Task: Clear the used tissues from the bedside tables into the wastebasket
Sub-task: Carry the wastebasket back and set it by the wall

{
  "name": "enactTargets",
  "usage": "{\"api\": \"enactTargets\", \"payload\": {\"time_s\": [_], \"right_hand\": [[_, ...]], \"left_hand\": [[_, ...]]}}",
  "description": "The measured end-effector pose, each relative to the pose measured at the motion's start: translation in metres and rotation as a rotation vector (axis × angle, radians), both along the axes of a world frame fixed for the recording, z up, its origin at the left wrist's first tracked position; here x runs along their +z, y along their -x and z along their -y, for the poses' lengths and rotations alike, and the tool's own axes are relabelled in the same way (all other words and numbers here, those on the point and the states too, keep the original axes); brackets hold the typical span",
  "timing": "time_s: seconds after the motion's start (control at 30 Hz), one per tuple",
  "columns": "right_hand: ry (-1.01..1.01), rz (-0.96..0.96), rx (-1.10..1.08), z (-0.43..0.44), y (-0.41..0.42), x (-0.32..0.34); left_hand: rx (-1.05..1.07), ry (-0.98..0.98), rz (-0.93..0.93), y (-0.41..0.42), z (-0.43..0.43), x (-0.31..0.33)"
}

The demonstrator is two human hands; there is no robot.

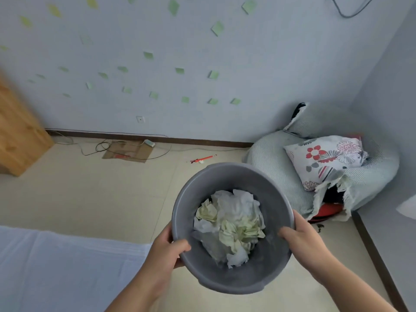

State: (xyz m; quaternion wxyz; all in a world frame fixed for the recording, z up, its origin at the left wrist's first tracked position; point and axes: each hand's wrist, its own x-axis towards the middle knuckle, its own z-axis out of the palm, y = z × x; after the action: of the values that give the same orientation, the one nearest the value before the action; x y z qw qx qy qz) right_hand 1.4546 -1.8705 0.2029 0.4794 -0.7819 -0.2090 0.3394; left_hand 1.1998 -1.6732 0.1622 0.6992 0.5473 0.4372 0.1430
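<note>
Left grip (171, 248) and right grip (301, 239) both hold the wastebasket (225, 170), one on each side of its rim. On each grip the thumb is hooked over the rim to the inside wall and the fingers are wrapped round the outside. Both forearms enter from the bottom edge of the view.

Wastebasket: grey, round, plastic, with its mouth turned up toward the camera. It is held over the floor (101, 194), between the bed (56, 266) and the beanbag (270, 154).

Tissues (229, 224): a crumpled heap lying in the bottom of the wastebasket, white pieces mixed with pale yellow-green ones. The heap sits well below the rim.

Bed: a white-covered corner at lower left, just beside the left forearm.

Floor: pale tiles. A red pen (203, 158) lies just beyond the wastebasket's far rim. Further left, a flat piece of cardboard (128, 152) lies against the baseboard, with thin cables looped across it and a power strip (149, 143) at its far corner.

Beanbag: grey, in the right-hand corner, its cover torn open at the front and showing black and red inside. A floral pillow (324, 158) rests on it.

Cabinet (18, 131): wooden, at the left edge.

Wall (202, 52): pale blue, scattered with green stickers (217, 28); a small socket (140, 119) sits low on it.
</note>
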Motion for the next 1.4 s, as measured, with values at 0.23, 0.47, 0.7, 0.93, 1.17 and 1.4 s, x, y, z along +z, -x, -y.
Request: {"api": "enactTargets", "payload": {"time_s": [0.23,0.47,0.7,0.93,1.17,1.4], "right_hand": [[0.078,-0.032,-0.044,-0.119,-0.081,-0.04],[0.086,-0.069,0.219,-0.307,-0.172,-0.06],[0.083,-0.04,0.595,-0.518,-0.193,-0.033],[0.135,-0.059,0.751,-0.688,-0.134,-0.05],[0.168,0.011,0.83,-0.866,-0.071,-0.044],[0.163,0.02,0.948,-1.024,-0.013,-0.044]], "left_hand": [[0.022,0.01,-0.043,-0.081,-0.122,-0.017],[0.221,0.057,-0.071,-0.137,-0.258,-0.021],[0.535,0.063,-0.035,-0.12,-0.366,-0.013],[0.716,0.128,-0.035,-0.067,-0.481,-0.035],[0.767,0.13,-0.004,-0.003,-0.628,-0.032],[0.862,0.097,-0.014,0.054,-0.752,-0.027]]}}
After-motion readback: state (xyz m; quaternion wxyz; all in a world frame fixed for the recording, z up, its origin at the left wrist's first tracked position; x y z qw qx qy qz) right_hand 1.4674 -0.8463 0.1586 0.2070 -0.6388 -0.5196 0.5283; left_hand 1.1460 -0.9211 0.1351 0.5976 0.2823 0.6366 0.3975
